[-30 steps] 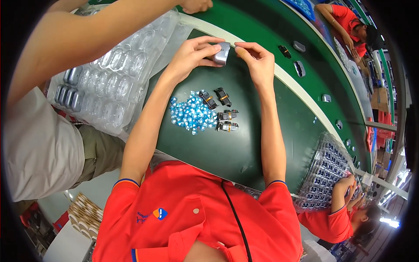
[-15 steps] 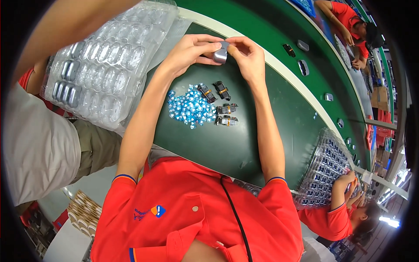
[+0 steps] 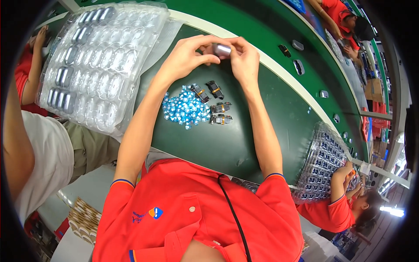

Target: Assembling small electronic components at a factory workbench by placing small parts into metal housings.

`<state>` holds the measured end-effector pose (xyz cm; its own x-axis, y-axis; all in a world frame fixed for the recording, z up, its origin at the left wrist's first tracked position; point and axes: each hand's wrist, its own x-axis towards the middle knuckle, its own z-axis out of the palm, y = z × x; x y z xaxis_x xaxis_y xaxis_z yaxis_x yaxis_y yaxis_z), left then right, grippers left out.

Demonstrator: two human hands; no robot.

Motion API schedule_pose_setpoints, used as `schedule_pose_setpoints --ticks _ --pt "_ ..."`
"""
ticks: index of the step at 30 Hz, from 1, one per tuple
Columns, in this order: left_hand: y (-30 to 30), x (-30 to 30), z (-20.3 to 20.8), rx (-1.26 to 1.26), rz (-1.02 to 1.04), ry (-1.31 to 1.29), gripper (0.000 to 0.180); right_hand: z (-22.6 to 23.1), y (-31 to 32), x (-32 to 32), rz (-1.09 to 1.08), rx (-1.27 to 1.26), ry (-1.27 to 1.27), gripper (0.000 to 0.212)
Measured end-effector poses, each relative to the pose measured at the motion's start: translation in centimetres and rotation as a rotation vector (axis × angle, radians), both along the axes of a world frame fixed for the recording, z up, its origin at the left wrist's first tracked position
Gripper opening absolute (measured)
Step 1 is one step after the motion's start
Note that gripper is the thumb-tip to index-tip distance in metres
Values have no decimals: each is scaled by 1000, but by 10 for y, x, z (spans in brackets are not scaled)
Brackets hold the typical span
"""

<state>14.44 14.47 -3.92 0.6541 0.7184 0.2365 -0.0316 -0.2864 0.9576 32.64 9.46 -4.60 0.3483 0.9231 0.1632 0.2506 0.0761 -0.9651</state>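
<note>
Between my two hands, above the far side of the dark green work surface (image 3: 196, 144), is a small grey rounded casing (image 3: 222, 50), slightly blurred. My right hand (image 3: 245, 63) pinches its right end between thumb and fingers. My left hand (image 3: 185, 56) curls round its left side, the fingers reaching over its far side. Nearer me lies a loose pile of small blue-and-white pieces (image 3: 183, 107). Several black parts with an amber band (image 3: 221, 118) lie along the right of this pile, between my forearms.
Clear plastic trays (image 3: 104, 65), partly filled with grey casings, are stacked at left beside a person in a white shirt (image 3: 48, 144). Beyond a pale rail, the green belt (image 3: 257, 26) carries casings and parts. Another filled tray (image 3: 321, 166) and red-shirted co-workers (image 3: 325, 218) are at right.
The grey casing has turned from upright to lying sideways between my fingers. At the left, the other person's arm has withdrawn from over the trays, uncovering more grey casings.
</note>
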Motion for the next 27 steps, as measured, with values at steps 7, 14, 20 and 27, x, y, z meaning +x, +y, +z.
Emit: schedule_pose_setpoints --ticks 7,14,20,27 --pt "3 -9 9 -41 144 154 36 1 19 170 -289 72 -1416 26" --pt "2 -34 10 143 265 136 37 -2 18 127 -216 -179 -1371 17" --pt "-3 -31 -1 131 302 64 38 -2 15 78 -216 24 -756 24" --pt "-2 -28 3 3 238 33 37 35 -22 58 -155 -111 -941 30"
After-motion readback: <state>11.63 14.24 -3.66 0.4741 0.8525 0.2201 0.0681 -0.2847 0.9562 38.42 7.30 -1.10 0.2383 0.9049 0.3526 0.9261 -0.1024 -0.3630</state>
